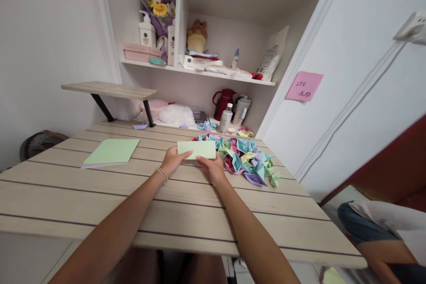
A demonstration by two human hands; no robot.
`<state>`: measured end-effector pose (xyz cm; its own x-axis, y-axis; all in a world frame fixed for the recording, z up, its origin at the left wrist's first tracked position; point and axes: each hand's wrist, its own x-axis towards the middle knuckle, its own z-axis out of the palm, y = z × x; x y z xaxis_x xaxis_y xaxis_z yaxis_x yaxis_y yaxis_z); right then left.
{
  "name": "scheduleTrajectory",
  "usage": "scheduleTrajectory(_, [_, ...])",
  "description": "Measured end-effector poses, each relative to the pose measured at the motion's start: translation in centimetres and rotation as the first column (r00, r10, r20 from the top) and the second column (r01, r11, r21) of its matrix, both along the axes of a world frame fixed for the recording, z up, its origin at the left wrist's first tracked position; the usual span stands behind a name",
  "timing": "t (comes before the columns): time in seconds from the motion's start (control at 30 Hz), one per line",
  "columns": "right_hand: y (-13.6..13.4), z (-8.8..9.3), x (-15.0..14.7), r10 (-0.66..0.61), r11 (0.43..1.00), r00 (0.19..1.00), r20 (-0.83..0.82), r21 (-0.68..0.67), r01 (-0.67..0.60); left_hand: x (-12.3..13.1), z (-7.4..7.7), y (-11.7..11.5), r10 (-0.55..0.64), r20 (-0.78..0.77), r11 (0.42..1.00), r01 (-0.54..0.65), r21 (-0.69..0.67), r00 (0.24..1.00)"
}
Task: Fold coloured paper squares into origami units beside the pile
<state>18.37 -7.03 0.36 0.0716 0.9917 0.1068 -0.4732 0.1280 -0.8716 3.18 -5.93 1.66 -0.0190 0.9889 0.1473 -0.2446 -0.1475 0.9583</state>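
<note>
A pale green sheet of paper (pixel 197 148), folded into a long rectangle, is held up over the table between both hands. My left hand (pixel 173 160) pinches its left end, with the thumb across the front. At the right end my right hand (pixel 213 168) grips it the same way, thumb on the lower edge. The fingers behind the paper are hidden. Just beyond and to the right lies a heap of folded paper boats (pixel 248 157) in blue, green, pink, purple and yellow. A stack of square paper sheets (pixel 111 151), green on top, rests to the left.
The slatted wooden table (pixel 186 213) carries a small raised shelf (pixel 109 89) at the back left. Behind the heap stand a plastic bottle (pixel 226 118), a red thermos (pixel 224 103) and a light tumbler (pixel 241 110). Another person's leg (pixel 382 248) shows at lower right.
</note>
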Motion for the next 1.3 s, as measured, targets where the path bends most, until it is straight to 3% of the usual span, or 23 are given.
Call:
scheduleTrajectory(0.3, [0.1, 0.1, 0.1, -0.009, 1.000, 0.999, 0.041, 0.004, 0.009, 0.0, 0.7, -0.4, 0.020, -0.047, 1.000, -0.021, -0.016, 0.999])
scheduleTrajectory(0.53, [0.3, 0.3, 1.1, 0.077, 0.997, 0.986, 0.151, -0.015, -0.075, -0.5, 0.6, -0.1, 0.007, -0.086, 1.000, -0.007, 0.009, 0.996])
scheduleTrajectory(0.67, [0.6, 0.3, 3.0, 0.054, 0.998, 0.993, 0.103, -0.047, -0.049, -2.4, 1.0, 0.8, 0.122, 0.073, 0.992, -0.122, -0.004, 0.990])
scheduleTrajectory(0.73, [0.8, 0.3, 3.8, 0.037, 0.997, 0.994, 0.103, -0.067, -0.030, -3.6, 1.2, 1.2, 0.213, 0.099, 0.977, -0.214, -0.003, 0.972])
scheduleTrajectory(0.8, [0.8, 0.3, 3.9, 0.061, 0.996, 0.993, 0.105, -0.073, -0.054, -4.3, 1.2, 1.5, 0.232, 0.105, 0.972, -0.233, -0.004, 0.967])
scheduleTrajectory(0.93, [0.7, 0.3, 2.7, 0.151, 0.987, 0.985, 0.085, -0.067, -0.146, -3.8, 0.8, 1.4, 0.154, 0.039, 0.988, -0.153, -0.019, 0.987])
scheduleTrajectory(1.07, [0.5, 0.3, 1.8, 0.165, 0.985, 0.981, 0.104, -0.070, -0.159, -2.7, 0.5, 1.1, 0.036, -0.006, 0.999, -0.036, -0.012, 0.999])
scheduleTrajectory(1.3, [0.6, 0.2, 2.2, 0.143, 0.989, 0.980, 0.137, -0.055, -0.137, -2.9, 0.6, 1.0, 0.035, -0.047, 0.999, -0.037, -0.030, 0.998])
